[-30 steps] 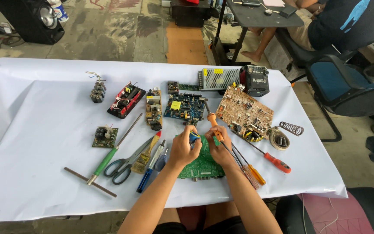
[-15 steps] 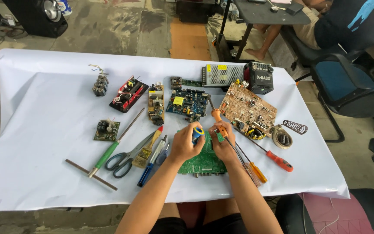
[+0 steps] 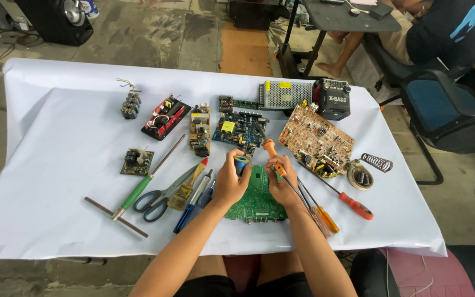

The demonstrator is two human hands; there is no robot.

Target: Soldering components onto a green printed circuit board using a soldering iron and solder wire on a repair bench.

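Observation:
My left hand (image 3: 231,180) holds a small blue round spool (image 3: 241,162) between thumb and fingers, just above the far edge of a green circuit board (image 3: 258,201) lying at the table's near edge. My right hand (image 3: 280,181) is closed on an orange-handled soldering iron (image 3: 271,149) whose tip points away toward a blue circuit board (image 3: 239,128). Both hands are close together over the green board.
White-covered table (image 3: 56,137) carries scissors (image 3: 163,195), a green-handled screwdriver (image 3: 138,187), a brush (image 3: 188,184), pens, a brown circuit board (image 3: 317,137), red screwdrivers (image 3: 353,204), a coil spring (image 3: 377,162), a metal power supply (image 3: 285,94). A seated person (image 3: 452,27) is beyond the far right corner.
Both hands stay over the green board, holding the same things; the camera view has shifted slightly.

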